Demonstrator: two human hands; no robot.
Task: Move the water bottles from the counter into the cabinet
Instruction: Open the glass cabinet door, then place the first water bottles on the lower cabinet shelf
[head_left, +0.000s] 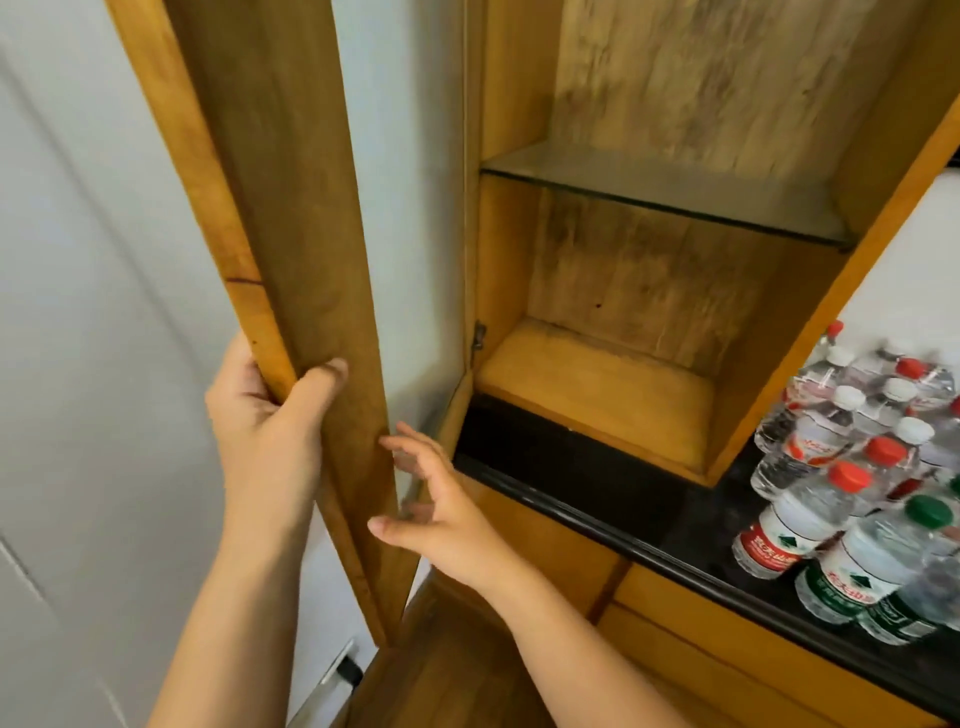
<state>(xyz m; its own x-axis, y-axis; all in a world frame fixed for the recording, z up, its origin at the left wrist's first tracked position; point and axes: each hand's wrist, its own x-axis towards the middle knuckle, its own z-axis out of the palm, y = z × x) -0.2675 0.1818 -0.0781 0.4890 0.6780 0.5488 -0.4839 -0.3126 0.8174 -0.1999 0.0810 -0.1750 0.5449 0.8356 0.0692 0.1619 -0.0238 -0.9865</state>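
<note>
A wooden cabinet (613, 384) stands open, with a bare wooden floor and a glass shelf (670, 192) above it. Its door (291, 218) is swung out to the left. My left hand (270, 426) grips the door's outer edge, thumb on the inner face. My right hand (436, 504) hovers with fingers spread beside the door's inner edge, holding nothing. Several plastic water bottles (857, 467) with red, white and green caps stand clustered on the black counter (649, 514) at the right.
A white wall (78, 312) fills the left side. Wooden drawer fronts (727, 634) run under the counter. The wooden floor (441, 675) shows below my arms. A small hinge (479, 335) sits on the cabinet's left inner wall.
</note>
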